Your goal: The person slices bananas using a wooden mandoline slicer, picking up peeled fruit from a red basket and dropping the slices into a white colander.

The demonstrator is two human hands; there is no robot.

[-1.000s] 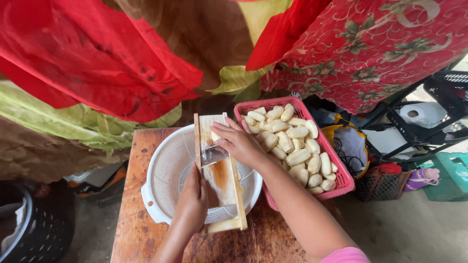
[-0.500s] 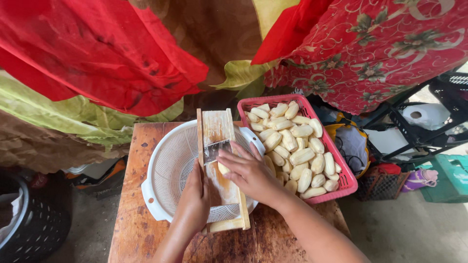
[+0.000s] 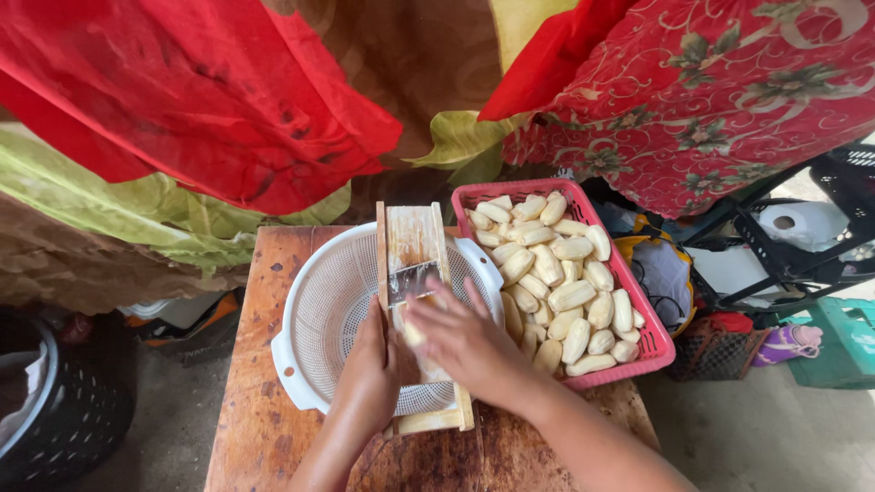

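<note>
Down on the wooden table, the left hand grips the near left edge of a wooden slicer board laid across a white colander, while the right hand presses a pale peeled piece against the board just near its metal blade; right of them sits a pink basket heaped with peeled pieces, red cloth hanging beyond

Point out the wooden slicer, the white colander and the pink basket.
wooden slicer (image 3: pixel 412 239): head view, upper board.
white colander (image 3: pixel 301 314): head view, left rim.
pink basket (image 3: pixel 658 339): head view, right rim.
</note>
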